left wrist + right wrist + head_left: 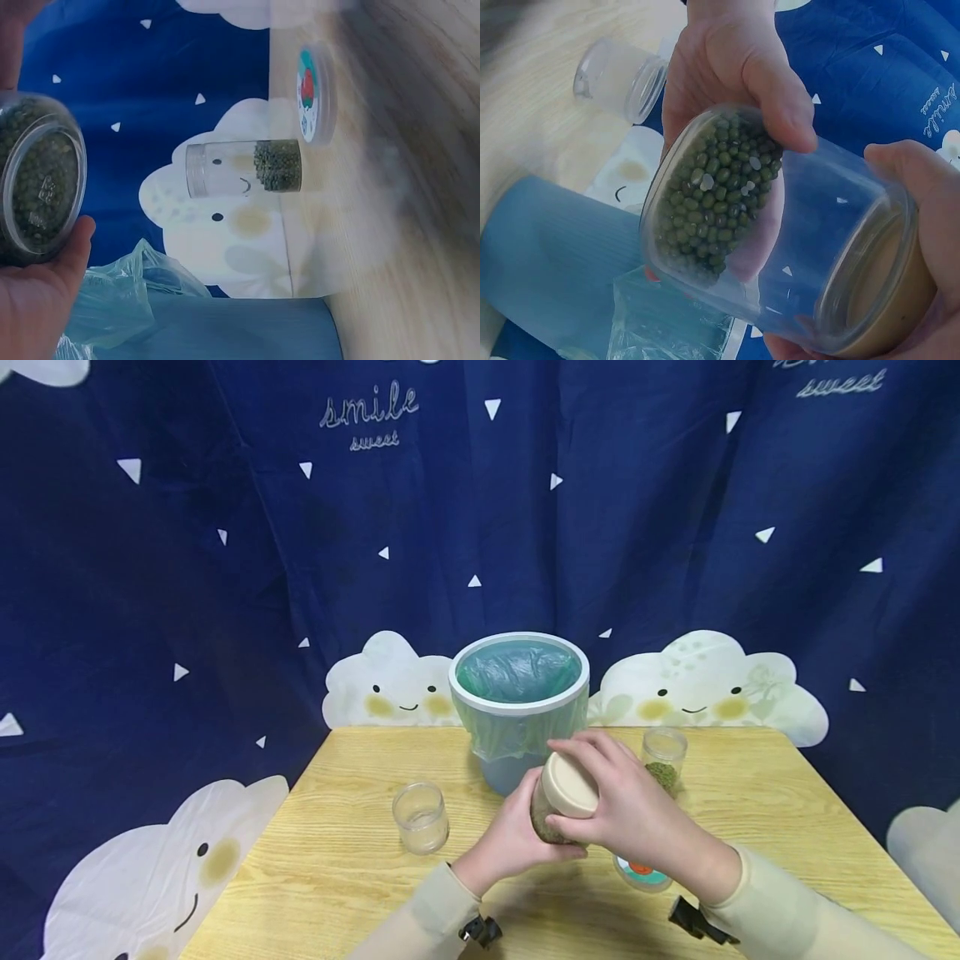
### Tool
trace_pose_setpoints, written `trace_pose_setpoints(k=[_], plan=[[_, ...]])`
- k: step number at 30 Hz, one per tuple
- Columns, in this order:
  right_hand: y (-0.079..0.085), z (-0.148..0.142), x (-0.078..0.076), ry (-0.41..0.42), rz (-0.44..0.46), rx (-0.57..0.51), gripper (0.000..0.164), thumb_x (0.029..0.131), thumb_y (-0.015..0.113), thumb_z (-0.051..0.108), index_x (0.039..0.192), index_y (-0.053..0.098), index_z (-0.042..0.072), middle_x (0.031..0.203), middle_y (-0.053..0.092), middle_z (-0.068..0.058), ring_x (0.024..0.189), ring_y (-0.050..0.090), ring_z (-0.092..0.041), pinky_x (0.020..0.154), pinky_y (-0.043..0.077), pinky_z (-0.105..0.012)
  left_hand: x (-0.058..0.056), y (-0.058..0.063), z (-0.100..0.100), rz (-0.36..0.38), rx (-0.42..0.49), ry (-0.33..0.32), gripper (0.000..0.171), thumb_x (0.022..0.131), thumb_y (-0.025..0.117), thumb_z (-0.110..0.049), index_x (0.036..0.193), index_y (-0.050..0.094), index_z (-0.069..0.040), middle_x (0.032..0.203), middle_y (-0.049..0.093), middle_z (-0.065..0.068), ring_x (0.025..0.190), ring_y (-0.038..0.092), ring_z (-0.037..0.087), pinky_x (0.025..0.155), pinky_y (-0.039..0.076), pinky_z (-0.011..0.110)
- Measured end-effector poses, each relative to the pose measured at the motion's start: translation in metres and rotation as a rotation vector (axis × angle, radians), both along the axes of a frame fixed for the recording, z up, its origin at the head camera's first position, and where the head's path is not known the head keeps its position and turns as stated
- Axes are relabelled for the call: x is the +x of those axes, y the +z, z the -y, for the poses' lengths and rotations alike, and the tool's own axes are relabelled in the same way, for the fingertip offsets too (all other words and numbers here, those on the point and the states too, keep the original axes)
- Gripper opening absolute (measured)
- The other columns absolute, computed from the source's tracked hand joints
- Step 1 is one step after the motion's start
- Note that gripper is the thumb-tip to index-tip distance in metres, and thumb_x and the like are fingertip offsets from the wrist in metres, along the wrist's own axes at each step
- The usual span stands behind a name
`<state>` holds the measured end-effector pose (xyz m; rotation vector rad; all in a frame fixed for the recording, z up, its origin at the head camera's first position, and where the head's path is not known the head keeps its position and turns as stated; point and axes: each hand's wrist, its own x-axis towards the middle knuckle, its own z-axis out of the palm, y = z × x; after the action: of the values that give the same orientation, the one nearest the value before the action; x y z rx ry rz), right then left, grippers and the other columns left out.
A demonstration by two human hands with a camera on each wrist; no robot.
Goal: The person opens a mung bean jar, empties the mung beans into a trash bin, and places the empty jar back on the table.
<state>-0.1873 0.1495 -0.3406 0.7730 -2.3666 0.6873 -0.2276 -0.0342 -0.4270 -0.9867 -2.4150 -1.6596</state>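
Note:
My left hand (510, 839) grips the body of a clear jar (802, 217) partly filled with green mung beans (712, 195). Over its beige lid (576, 783) curl the fingers and thumb of my right hand (630, 797). The jar is tilted above the table, in front of a bin; in the left wrist view its bottom (49, 191) faces the camera. The lid sits on the jar mouth, and whether it is loose I cannot tell.
A lined blue bin (498, 772) stands behind the hands. To the left is a clear lidless jar (420, 818). At right stand another jar with mung beans (277, 165) and a round lid with a colourful label (642, 872), partly hidden by my right arm. The wooden table (360, 760) meets a blue curtain.

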Motion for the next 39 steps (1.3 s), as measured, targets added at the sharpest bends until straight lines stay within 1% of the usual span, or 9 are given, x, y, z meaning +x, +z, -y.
trace_pose_setpoints(k=[6, 12, 17, 21, 24, 27, 31, 34, 39], plan=[[-0.003, -0.001, 0.002, 0.006, 0.027, -0.027, 0.083, 0.063, 0.096, 0.037, 0.136, 0.061, 0.017, 0.126, 0.060, -0.005, 0.106, 0.061, -0.022, 0.084, 0.054, -0.043, 0.003, 0.001, 0.001, -0.032, -0.013, 0.015, 0.094, 0.068, 0.097, -0.020, 0.145, 0.044, -0.019, 0.137, 0.061, 0.001, 0.120, 0.060, 0.013, 0.104, 0.051, 0.032], [-0.009, -0.002, 0.007, 0.014, 0.085, -0.060, 0.082, 0.068, 0.095, 0.035, 0.139, 0.059, 0.018, 0.127, 0.059, -0.003, 0.103, 0.059, -0.018, 0.080, 0.053, -0.037, 0.008, 0.003, 0.005, -0.055, -0.051, 0.027, 0.092, 0.066, 0.098, -0.023, 0.143, 0.046, -0.017, 0.133, 0.062, -0.001, 0.117, 0.061, 0.009, 0.104, 0.052, 0.031], [-0.013, -0.004, 0.010, 0.025, 0.121, -0.072, 0.080, 0.072, 0.093, 0.034, 0.141, 0.057, 0.021, 0.131, 0.059, -0.001, 0.108, 0.060, -0.018, 0.082, 0.054, -0.036, 0.011, 0.002, 0.008, -0.089, -0.079, 0.034, 0.090, 0.067, 0.097, -0.028, 0.141, 0.047, -0.018, 0.131, 0.063, -0.003, 0.115, 0.061, 0.007, 0.102, 0.052, 0.030], [-0.017, -0.005, 0.011, 0.044, 0.131, -0.068, 0.082, 0.073, 0.093, 0.036, 0.144, 0.054, 0.025, 0.136, 0.057, 0.000, 0.115, 0.060, -0.019, 0.086, 0.055, -0.039, 0.014, 0.000, 0.012, -0.121, -0.095, 0.036, 0.090, 0.069, 0.096, -0.031, 0.142, 0.046, -0.020, 0.133, 0.062, -0.004, 0.115, 0.061, 0.007, 0.102, 0.052, 0.030], [-0.019, -0.006, 0.012, 0.056, 0.128, -0.055, 0.082, 0.076, 0.091, 0.039, 0.147, 0.051, 0.026, 0.139, 0.055, 0.001, 0.118, 0.060, -0.020, 0.088, 0.056, -0.041, 0.016, -0.001, 0.013, -0.137, -0.102, 0.045, 0.091, 0.070, 0.096, -0.032, 0.144, 0.044, -0.022, 0.135, 0.061, -0.006, 0.117, 0.061, 0.007, 0.102, 0.052, 0.030], [-0.019, -0.008, 0.012, 0.058, 0.118, -0.037, 0.079, 0.080, 0.088, 0.039, 0.148, 0.050, 0.026, 0.138, 0.056, 0.001, 0.118, 0.060, -0.019, 0.087, 0.056, -0.040, 0.018, -0.002, 0.014, -0.161, -0.112, 0.063, 0.092, 0.070, 0.096, -0.033, 0.145, 0.043, -0.022, 0.137, 0.061, -0.007, 0.118, 0.061, 0.007, 0.103, 0.052, 0.031], [-0.019, -0.008, 0.012, 0.022, 0.093, -0.009, 0.073, 0.084, 0.085, 0.038, 0.147, 0.051, 0.023, 0.135, 0.059, 0.002, 0.116, 0.061, -0.018, 0.084, 0.056, -0.039, 0.021, -0.003, 0.013, -0.194, -0.130, 0.092, 0.093, 0.070, 0.096, -0.036, 0.145, 0.043, -0.020, 0.137, 0.062, -0.007, 0.118, 0.060, 0.007, 0.102, 0.052, 0.030], [-0.019, -0.008, 0.011, -0.013, 0.080, 0.001, 0.070, 0.084, 0.084, 0.042, 0.145, 0.054, 0.022, 0.131, 0.061, 0.004, 0.112, 0.061, -0.016, 0.081, 0.055, -0.037, 0.022, -0.004, 0.013, -0.191, -0.141, 0.097, 0.093, 0.069, 0.096, -0.036, 0.144, 0.043, -0.020, 0.136, 0.062, -0.007, 0.117, 0.061, 0.006, 0.101, 0.053, 0.029], [-0.022, -0.006, 0.011, -0.028, 0.053, -0.003, 0.063, 0.083, 0.084, 0.044, 0.137, 0.060, 0.021, 0.124, 0.064, 0.006, 0.106, 0.061, -0.013, 0.077, 0.052, -0.034, 0.023, -0.005, 0.014, -0.175, -0.160, 0.076, 0.091, 0.070, 0.095, -0.036, 0.143, 0.044, -0.021, 0.135, 0.063, -0.007, 0.114, 0.061, 0.005, 0.098, 0.053, 0.027]])
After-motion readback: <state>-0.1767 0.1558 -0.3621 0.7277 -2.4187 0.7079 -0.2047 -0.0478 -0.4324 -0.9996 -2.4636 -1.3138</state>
